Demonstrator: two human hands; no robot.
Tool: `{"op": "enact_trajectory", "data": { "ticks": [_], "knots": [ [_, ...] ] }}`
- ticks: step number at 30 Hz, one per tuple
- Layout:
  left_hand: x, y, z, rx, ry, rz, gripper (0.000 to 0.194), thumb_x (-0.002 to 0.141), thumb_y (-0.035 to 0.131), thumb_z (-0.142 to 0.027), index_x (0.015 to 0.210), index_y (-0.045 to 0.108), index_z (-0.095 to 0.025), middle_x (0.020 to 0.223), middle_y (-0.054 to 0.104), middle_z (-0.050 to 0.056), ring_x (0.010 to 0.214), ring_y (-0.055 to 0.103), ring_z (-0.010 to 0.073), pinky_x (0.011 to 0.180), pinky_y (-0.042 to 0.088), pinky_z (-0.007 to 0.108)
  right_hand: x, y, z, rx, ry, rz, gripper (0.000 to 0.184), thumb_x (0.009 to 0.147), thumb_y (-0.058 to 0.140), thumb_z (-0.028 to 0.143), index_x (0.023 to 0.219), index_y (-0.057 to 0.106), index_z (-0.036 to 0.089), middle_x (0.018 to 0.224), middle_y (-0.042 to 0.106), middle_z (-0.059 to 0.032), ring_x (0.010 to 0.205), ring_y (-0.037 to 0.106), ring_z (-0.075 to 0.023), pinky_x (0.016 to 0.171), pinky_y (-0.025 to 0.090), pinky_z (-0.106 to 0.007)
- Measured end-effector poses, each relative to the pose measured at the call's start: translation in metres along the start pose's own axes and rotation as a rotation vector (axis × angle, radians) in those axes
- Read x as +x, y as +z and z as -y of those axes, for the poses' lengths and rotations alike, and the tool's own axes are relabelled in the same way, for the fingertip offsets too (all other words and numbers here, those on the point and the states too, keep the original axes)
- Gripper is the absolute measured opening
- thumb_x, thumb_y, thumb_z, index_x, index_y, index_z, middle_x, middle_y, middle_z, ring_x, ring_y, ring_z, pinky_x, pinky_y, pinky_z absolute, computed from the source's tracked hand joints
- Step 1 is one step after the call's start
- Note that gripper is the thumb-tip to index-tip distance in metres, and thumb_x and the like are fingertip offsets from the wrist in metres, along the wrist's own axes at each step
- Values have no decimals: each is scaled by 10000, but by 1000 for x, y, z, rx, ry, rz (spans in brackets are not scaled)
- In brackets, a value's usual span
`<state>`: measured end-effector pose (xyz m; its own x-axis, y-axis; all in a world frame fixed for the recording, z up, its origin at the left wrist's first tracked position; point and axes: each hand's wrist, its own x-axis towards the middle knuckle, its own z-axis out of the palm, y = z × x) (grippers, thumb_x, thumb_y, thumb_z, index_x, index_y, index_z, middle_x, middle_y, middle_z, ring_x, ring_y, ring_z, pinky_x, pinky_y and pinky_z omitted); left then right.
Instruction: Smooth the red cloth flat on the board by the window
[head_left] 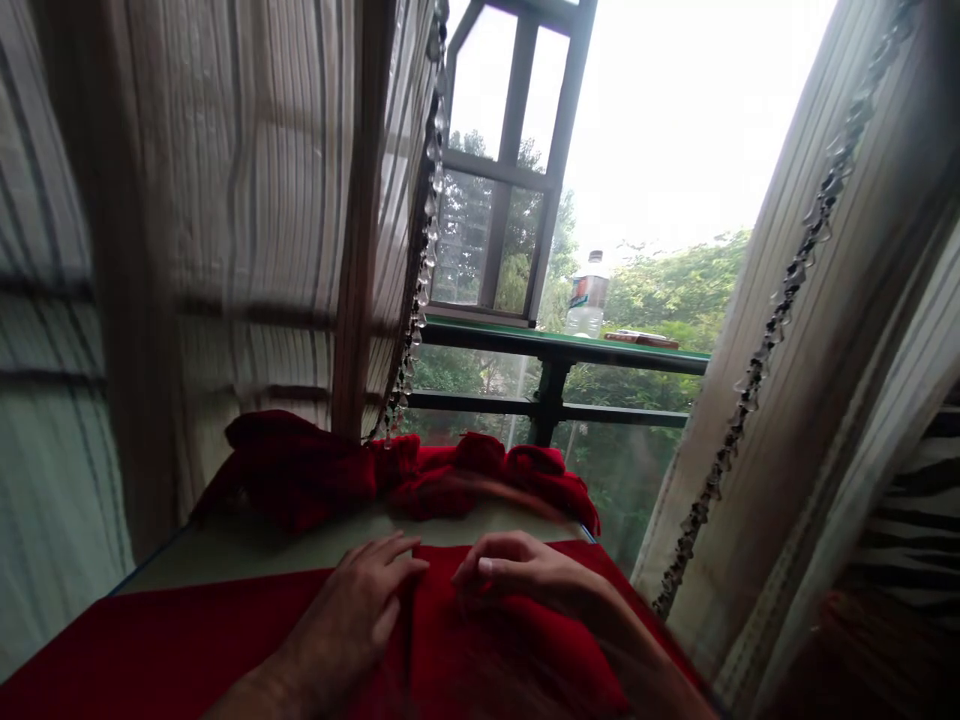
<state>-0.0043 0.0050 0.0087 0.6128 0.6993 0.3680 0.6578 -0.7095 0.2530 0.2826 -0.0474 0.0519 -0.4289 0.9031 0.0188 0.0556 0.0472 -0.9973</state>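
Flat red woven fabric (pixel 442 650) has its lengthwise edge (pixel 410 645) nearer the left hand (pixel 360 590), grip apart; right hand (pixel 529 568) curls over it, hold unclear.

Cloth (pixel 450 650) lies on the table (pixel 225 555) — heaped fabric (pixel 322 470) behind.

2 bare hands (pixel 365 588) are over red cloth (pixel 187 645) on a table (pixel 247 553) before an open window (pixel 517 178).
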Motion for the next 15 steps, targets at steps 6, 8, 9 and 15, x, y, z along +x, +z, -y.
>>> {"op": "enact_trajectory", "data": {
  "ticks": [6, 8, 9, 15],
  "knots": [
    [0, -4, -10, -53, -5, 87, 553, 1127, 514, -299, 1670, 569, -210, 1759, 476, 84, 1656, 409, 330, 1370, 336, 559, 17, -2, -14, -222, -158, -162, 500, 919, 780, 697, 995, 822, 205, 993, 844, -89, 1003, 803, -295, 962, 641, -453],
    [-3, -7, -17, -112, 63, 152, 639, 1134, 593, -465, 1717, 499, -220, 1770, 442, 89, 1655, 398, 351, 1371, 308, 555, 22, 0, -19, -339, -233, -215, 451, 944, 776, 642, 1111, 833, 227, 1181, 843, -115, 1184, 769, -331, 1105, 592, -497],
    [-4, -9, -20, -134, 92, 188, 697, 1109, 650, -516, 1726, 485, -238, 1778, 424, 87, 1654, 395, 367, 1370, 299, 563, 23, 2, -21, -397, -262, -219, 444, 964, 767, 606, 1215, 827, 244, 1329, 817, -131, 1314, 724, -348, 1197, 538, -522],
    [-4, -23, -35, -117, 12, 370, 991, 952, 855, -554, 1766, 380, -248, 1814, 305, 130, 1672, 321, 420, 1365, 215, 651, 26, 23, -37, -777, -220, -34, 715, 1094, 577, 594, 1735, 421, 318, 1858, 335, -110, 1738, 254, -357, 1416, 208, -639]
  ]
}}
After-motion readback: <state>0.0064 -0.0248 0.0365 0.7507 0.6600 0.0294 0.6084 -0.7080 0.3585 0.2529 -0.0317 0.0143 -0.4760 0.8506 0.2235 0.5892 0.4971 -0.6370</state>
